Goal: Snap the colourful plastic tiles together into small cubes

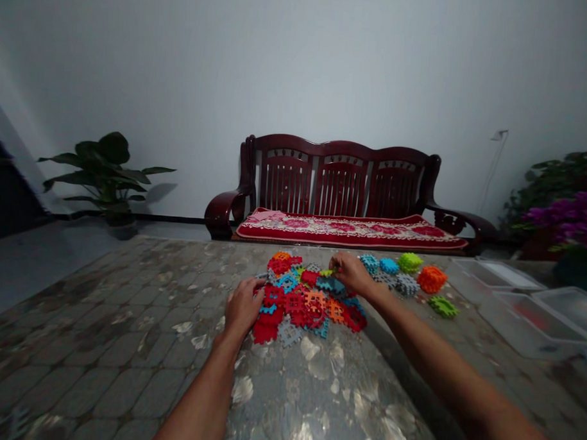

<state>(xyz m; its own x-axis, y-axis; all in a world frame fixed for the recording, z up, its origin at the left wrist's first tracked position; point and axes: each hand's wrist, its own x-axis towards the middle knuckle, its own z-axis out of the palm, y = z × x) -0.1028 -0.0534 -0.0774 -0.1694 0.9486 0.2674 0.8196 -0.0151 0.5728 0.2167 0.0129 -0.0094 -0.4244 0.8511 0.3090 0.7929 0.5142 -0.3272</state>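
A heap of flat, notched interlocking plastic pieces (pixel 295 302) in red, blue, grey and orange lies on the table in front of me. At its left edge rests my left hand (pixel 243 306), fingers stretched forward and thumb apart, touching the border of the heap beside a grey piece. Above the far right side of the heap, my right hand (pixel 352 273) pinches a lime-green notched piece (pixel 326 272) between thumb and fingers. Its other fingers are partly hidden.
Right of the heap sit block shapes built from such pieces, including an orange one (pixel 432 280) and a lime one (pixel 410 262). A flat green piece (pixel 443 307) lies nearer. Clear plastic containers (pixel 535 318) stand far right. A wooden bench (pixel 340 183) is behind the table.
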